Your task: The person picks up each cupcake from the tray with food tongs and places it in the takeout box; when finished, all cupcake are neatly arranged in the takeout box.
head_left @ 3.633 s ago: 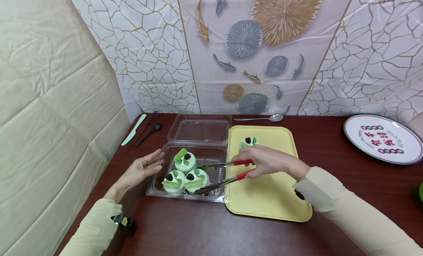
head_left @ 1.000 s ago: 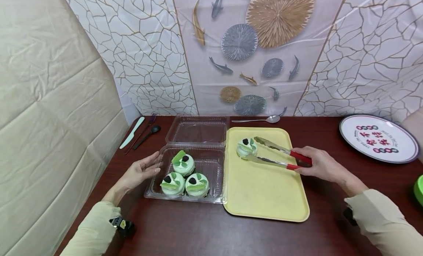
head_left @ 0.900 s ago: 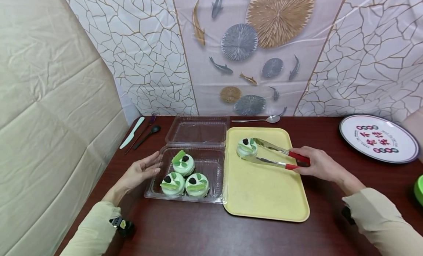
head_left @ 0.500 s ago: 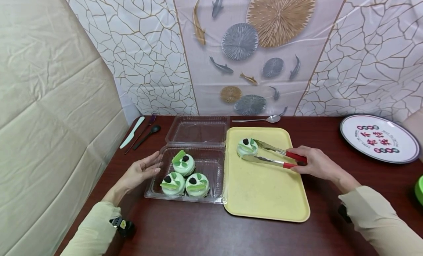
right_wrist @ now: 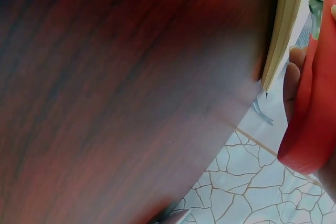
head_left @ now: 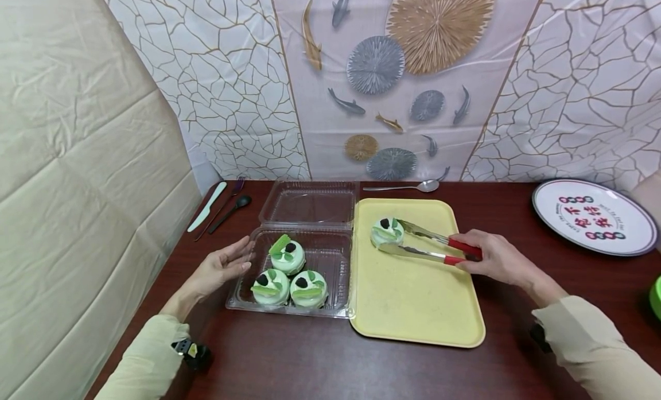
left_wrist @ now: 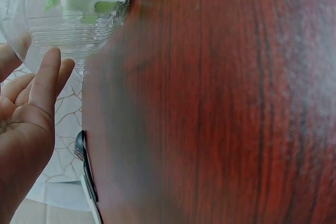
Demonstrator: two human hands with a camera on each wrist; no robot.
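My right hand (head_left: 498, 259) grips red-handled metal tongs (head_left: 465, 248) over the yellow tray (head_left: 413, 314). Their spread jaws reach a small round pale-green cake (head_left: 387, 232) near the tray's back left, one tip behind it and one in front. A dark berry and green leaves top this cake. Three similar cakes (head_left: 307, 289) sit in the left and front part of an open clear plastic container (head_left: 338, 262). At that container's left side my left hand (head_left: 219, 269) has its fingers loosely extended, fingertips right at the wall. The red handles fill the right wrist view's edge.
The container's lid (head_left: 312, 202) lies folded back behind it. At the back left are a pale knife (head_left: 207, 206), a fork (head_left: 222, 208) and a black spoon (head_left: 232, 212). A metal spoon (head_left: 426, 186) lies behind the tray; a white plate (head_left: 594, 216) is at the right.
Since the earliest frame, my right hand has carried the tongs from over the container to the tray's right side. Over the last second the tongs have shifted slightly left around the tray's cake.
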